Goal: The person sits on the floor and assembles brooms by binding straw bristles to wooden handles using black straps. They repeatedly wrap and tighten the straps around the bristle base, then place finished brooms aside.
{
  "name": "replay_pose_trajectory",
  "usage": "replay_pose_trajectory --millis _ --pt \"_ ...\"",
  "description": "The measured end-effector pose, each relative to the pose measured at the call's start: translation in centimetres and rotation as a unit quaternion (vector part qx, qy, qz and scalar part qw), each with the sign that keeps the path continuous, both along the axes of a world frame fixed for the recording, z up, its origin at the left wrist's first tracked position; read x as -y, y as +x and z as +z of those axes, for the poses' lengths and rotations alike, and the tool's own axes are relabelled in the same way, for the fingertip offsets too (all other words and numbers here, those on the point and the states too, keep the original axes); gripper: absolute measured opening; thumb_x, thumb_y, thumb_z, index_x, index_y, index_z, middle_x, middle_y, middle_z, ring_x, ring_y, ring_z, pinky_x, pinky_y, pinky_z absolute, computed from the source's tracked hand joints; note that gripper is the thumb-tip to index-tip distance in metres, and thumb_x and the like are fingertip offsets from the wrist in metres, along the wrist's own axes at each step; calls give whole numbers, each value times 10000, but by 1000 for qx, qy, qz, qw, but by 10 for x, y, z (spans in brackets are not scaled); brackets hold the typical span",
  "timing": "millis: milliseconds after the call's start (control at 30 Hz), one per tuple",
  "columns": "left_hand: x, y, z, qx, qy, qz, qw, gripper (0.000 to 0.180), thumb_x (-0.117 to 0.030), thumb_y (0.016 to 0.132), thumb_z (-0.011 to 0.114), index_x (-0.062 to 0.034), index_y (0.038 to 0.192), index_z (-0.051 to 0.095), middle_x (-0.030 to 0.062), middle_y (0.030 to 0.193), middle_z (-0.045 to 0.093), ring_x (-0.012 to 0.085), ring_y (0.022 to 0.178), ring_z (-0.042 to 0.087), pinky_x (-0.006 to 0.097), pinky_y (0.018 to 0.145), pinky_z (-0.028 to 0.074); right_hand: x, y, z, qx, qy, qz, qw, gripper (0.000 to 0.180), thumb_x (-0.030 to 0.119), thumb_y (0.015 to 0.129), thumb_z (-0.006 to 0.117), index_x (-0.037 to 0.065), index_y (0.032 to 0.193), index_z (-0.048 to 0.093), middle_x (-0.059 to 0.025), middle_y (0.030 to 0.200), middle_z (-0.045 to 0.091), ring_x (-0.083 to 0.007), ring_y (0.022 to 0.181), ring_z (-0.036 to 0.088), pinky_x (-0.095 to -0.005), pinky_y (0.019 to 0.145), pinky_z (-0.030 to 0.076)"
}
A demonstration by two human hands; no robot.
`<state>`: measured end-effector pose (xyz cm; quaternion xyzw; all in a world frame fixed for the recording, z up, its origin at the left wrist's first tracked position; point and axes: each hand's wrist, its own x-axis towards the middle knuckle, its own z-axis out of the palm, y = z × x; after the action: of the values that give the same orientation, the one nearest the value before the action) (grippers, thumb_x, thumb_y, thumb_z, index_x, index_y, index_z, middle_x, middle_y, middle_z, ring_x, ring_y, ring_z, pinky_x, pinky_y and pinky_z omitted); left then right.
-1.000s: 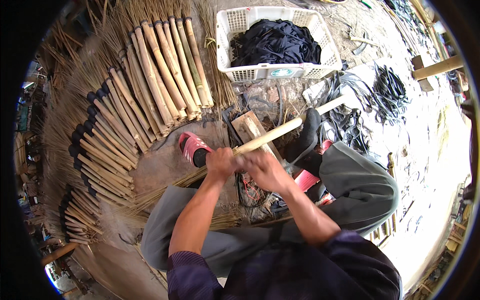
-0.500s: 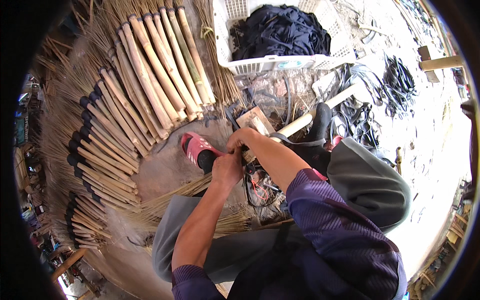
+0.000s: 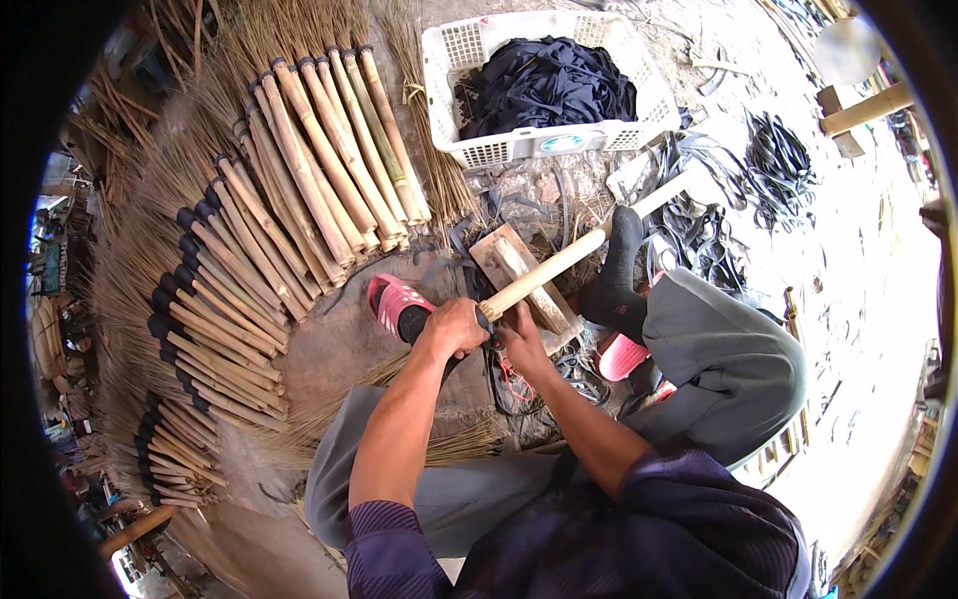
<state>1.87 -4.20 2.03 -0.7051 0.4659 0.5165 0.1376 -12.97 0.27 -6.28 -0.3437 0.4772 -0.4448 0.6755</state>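
On the dusty ground of an open-air workshop, finished brooms [image 3: 215, 329] with pale wooden handles lie fanned in rows at far left, their straw heads spreading outward. Next to them, a pink sandal [image 3: 397, 302] covers the seated person's foot. At centre, the left hand [image 3: 454, 327] is wrapped tight around the lower end of a pale wooden broom handle [image 3: 569, 262], just where a black band [image 3: 486, 321] circles it; the right hand [image 3: 523, 339] sits directly beside it, fingers curled at the same spot, though what they pinch cannot be made out. Loose straw [image 3: 444, 439] fans out beneath the forearms across the grey trousers. The handle slants up to the right over a wooden block [image 3: 519, 272]. Behind, a white plastic basket [image 3: 519, 148] holds dark cloth [image 3: 547, 85], and black rubber strips [image 3: 778, 160] lie scattered at right.
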Motion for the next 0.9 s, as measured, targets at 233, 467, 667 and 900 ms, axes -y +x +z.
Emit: replay_pose_trajectory --millis 233,467,667,900 --pt "-3 2 0 -2 -19 19 1000 160 -90 781 630 22 852 720 141 673 709 258 581 717 388 593 560 32 -15 -50 -158 -27 374 913 283 132 974 559 24 1214 662 -163 1118 718 -256 1051 662 -394 949 508" --pt "-9 -12 7 95 -112 -38 988 389 -197 811 723 -10 1142 642 241 1060 727 363 1011 718 479 871 547 2 -22 -29 -109 -97 288 947 196 129 1028 490 2 1164 555 -239 1027 659 -366 993 659 -439 884 513" --pt "-18 -22 9 178 -163 -50 969 341 -196 803 732 -17 1092 702 239 1123 720 412 1069 687 488 923 545 -23 -47 25 -230 -46 264 936 332 317 1049 542 1 958 492 -236 827 543 -410 814 567 -492 743 452" --pt "-20 -26 9 183 -167 -52 967 298 -185 802 708 -40 1060 736 237 1096 726 403 1066 693 494 927 554 -43 -51 35 -214 -24 216 952 294 282 1035 535 -10 1000 540 -284 937 600 -481 905 595 -513 794 466"
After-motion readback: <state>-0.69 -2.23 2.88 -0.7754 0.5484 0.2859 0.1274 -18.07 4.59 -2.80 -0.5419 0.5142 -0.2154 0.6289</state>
